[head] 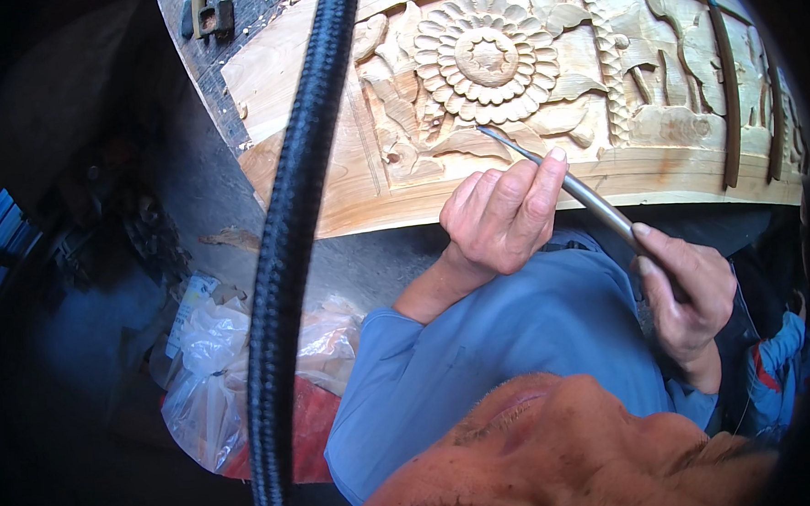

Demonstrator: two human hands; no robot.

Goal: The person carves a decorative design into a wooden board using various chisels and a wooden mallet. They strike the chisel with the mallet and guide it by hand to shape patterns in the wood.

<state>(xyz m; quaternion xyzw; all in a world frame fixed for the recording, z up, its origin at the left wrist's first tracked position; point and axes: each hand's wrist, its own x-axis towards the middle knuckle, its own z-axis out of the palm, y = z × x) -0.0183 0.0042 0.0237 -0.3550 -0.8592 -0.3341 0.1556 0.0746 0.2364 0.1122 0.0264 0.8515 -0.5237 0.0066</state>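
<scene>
A pale wood relief panel lies before me, carved with a large layered flower, leaves and a twisted, rope-like band. My left hand is at the panel's near edge, its fingers curled around the metal shaft of a carving chisel. The blade slants up to the left, and its tip meets the carving just below the flower's lower petals. Farther back, my right hand grips the chisel's rear end, which is mostly hidden in the palm.
Two long, slender tools, a nearer one and a farther one, lie across the panel's right part. A metal fitting and wood chips are at upper left. A knotted plastic bag stands lower left. A black braided cable crosses the view.
</scene>
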